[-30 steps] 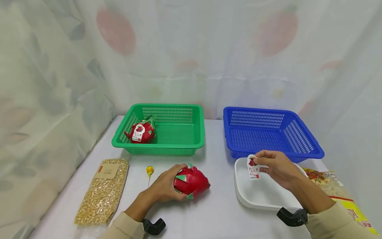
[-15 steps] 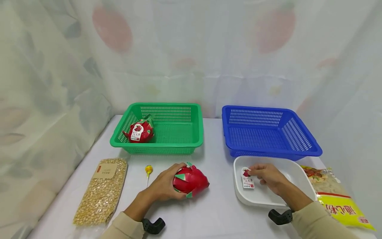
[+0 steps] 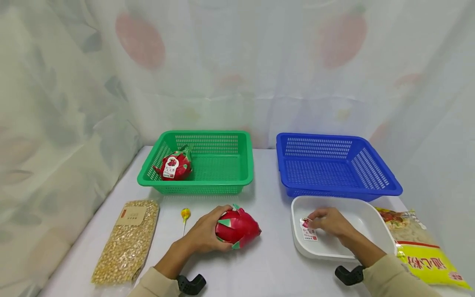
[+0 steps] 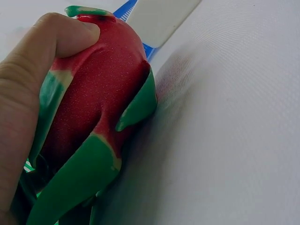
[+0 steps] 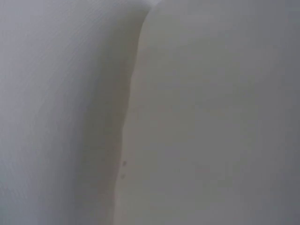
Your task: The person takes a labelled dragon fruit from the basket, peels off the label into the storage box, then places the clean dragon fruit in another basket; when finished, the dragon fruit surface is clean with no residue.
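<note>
A: So where's our fruit (image 3: 242, 228), and is it going to be heavy?

B: Mid-table (image 3: 272, 266), just left of the tray (image 3: 367, 227). Our left hand (image 3: 205, 232) has its left end, thumb on the near side, fingers round the far side. Looks like a fake to us, so probably light, fairly firm, not fragile. Shiny skin though, might slip. We'd hold the fat red middle and skip the green flaps, they look bendy.

A: And our right hand (image 3: 332, 222)?

B: In the tray, thumb and fingertips bunched narrow, pinching the tag (image 3: 309, 233) near its far right corner. Thin, light, stiffish like card, we reckon. It'd crease if squeezed, so an edge is the place to grab.

A: Touching the tray floor?

B: Can't swear to it, the right wrist view is just a blurry pale edge.

A: Arms?

B: Left forearm slants in from near left. Right one comes from near right over the tray's near rim, reaching left and far.
</note>
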`<action>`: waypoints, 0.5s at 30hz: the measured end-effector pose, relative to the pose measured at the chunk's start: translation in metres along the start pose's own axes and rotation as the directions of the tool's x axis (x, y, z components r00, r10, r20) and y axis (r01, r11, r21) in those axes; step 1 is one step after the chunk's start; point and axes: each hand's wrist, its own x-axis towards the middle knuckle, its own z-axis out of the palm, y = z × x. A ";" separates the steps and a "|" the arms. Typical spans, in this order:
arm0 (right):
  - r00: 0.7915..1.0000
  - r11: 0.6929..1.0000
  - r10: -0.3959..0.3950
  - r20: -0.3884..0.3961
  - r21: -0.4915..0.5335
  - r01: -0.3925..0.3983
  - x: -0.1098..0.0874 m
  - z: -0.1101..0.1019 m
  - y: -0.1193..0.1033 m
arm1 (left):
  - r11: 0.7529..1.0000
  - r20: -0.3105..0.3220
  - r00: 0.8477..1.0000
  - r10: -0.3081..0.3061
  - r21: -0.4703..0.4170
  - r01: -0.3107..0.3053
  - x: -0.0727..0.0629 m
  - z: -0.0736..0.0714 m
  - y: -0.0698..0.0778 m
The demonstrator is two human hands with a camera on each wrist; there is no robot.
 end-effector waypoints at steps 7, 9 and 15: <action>0.995 0.992 -0.103 -0.011 -0.080 0.102 0.001 0.004 0.004 | 1.000 0.001 1.000 -0.005 -0.007 0.005 0.000 -0.001 0.000; 0.989 0.983 -0.149 -0.020 -0.110 0.146 0.002 0.005 0.005 | 1.000 -0.002 1.000 -0.007 -0.006 0.007 0.000 -0.001 0.000; 0.974 0.941 -0.221 -0.042 -0.271 0.201 0.004 0.009 0.008 | 1.000 0.013 1.000 -0.010 -0.020 0.011 0.000 0.000 -0.001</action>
